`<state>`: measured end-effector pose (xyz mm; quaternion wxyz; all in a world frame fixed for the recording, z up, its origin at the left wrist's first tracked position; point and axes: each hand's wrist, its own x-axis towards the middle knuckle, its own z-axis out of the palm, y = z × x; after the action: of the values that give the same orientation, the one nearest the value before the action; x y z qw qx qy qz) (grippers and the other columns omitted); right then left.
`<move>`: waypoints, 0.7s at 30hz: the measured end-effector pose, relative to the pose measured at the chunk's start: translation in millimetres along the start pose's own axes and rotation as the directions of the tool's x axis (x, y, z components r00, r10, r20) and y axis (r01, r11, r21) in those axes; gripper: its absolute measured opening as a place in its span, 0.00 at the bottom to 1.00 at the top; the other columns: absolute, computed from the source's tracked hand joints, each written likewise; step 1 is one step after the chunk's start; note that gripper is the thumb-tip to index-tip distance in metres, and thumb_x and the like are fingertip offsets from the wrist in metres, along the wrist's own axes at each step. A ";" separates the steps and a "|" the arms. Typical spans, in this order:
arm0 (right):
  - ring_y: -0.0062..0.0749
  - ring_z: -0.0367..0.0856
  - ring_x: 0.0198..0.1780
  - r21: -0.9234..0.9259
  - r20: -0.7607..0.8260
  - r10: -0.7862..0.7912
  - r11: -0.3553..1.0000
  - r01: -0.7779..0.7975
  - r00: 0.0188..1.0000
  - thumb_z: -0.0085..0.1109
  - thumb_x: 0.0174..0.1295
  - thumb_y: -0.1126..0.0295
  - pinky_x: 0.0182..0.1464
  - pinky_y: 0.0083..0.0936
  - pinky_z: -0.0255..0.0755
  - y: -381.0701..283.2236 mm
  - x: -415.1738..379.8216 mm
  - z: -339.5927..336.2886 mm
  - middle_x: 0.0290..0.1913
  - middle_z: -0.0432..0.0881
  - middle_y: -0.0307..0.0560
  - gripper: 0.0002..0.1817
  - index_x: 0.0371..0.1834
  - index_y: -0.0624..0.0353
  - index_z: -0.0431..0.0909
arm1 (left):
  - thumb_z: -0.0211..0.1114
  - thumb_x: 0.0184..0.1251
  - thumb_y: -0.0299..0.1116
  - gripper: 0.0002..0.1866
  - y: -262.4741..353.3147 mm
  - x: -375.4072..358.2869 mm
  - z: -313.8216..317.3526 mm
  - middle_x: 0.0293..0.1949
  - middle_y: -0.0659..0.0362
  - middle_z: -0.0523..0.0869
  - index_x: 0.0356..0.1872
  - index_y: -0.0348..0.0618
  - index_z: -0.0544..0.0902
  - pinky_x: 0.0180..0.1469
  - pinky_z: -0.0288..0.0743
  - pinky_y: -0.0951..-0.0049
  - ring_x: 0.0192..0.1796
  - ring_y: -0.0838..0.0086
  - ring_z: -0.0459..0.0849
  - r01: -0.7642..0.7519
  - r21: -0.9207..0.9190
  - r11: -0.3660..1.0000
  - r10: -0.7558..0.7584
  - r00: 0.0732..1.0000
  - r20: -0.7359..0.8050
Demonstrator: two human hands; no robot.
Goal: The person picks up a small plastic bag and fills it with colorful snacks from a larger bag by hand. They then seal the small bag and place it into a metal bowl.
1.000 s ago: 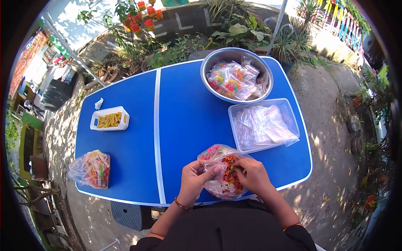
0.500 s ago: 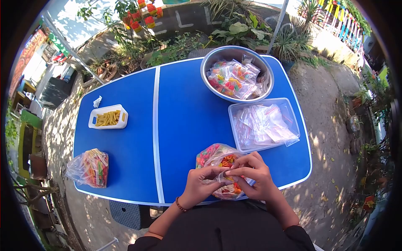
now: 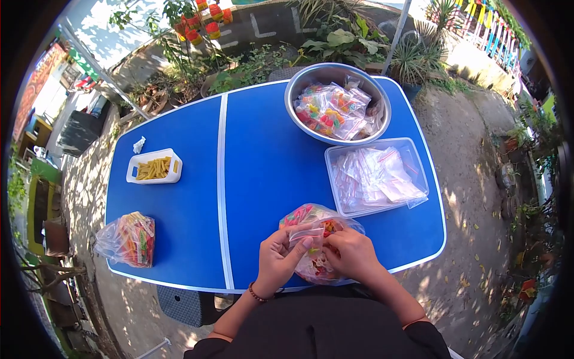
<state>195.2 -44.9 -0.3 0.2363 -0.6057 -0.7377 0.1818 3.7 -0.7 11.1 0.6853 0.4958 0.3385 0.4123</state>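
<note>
A small clear zip bag (image 3: 307, 233) is pinched between the thumb and fingers of my left hand (image 3: 278, 258). Beneath both hands lies a large clear plastic bag (image 3: 308, 214) of colourful small snack pieces, its mouth open towards me. My right hand (image 3: 351, 254) reaches into that mouth with curled fingers; the fingertips are partly hidden, and what they grip cannot be made out. Just beyond sits a clear plastic tub (image 3: 335, 206) of flat zip bags. Behind it, a steel bowl (image 3: 291, 113) holds several filled bags of colourful pieces.
The blue table (image 3: 269, 173) has a white strip across it. On the left are a white basket (image 3: 173, 177) of yellow stick snacks, a crumpled tissue (image 3: 139, 145) and another bag (image 3: 134, 239) of colourful sticks. A dark stool (image 3: 182, 306) stands under the near edge.
Earlier both hands worked together at the small zip bag. Now my left hand holds it alone, and my right hand has moved down into the large bag's mouth.
</note>
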 end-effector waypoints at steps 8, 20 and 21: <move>0.15 0.81 0.35 0.766 0.088 0.385 0.564 -0.310 0.919 0.67 0.64 0.74 0.38 0.16 0.73 12.2 -0.2 -23.6 0.34 0.88 0.44 0.06 0.40 0.65 0.85 | 0.66 0.71 0.26 0.18 -1.1 1.0 -0.5 0.49 0.49 0.88 0.58 0.29 0.79 0.53 0.81 0.78 0.51 0.74 0.88 -0.009 -0.018 1.000 0.009 1.000 0.009; 0.24 0.74 0.35 0.304 -0.348 -0.188 0.904 0.301 0.918 0.70 0.57 0.75 0.35 0.18 0.67 -7.6 6.5 -39.0 0.37 0.85 0.43 0.07 0.39 0.60 0.86 | 0.71 0.65 0.24 0.16 -1.2 1.2 3.9 0.47 0.51 0.89 0.53 0.29 0.83 0.55 0.82 0.73 0.50 0.73 0.88 -0.023 0.208 0.978 -0.016 0.983 0.183; 0.25 0.75 0.37 0.326 -0.331 -0.163 0.905 0.275 0.929 0.69 0.57 0.75 0.37 0.19 0.68 -9.7 5.6 -41.2 0.37 0.84 0.43 0.07 0.39 0.59 0.86 | 0.71 0.66 0.24 0.17 -1.3 0.6 4.1 0.48 0.51 0.89 0.53 0.29 0.82 0.55 0.82 0.73 0.50 0.73 0.88 -0.016 0.194 0.981 -0.020 0.983 0.182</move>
<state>209.9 -42.1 39.7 0.4720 -0.4835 -0.7108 0.1953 7.9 -2.1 11.0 0.6620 0.5960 0.3135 0.3291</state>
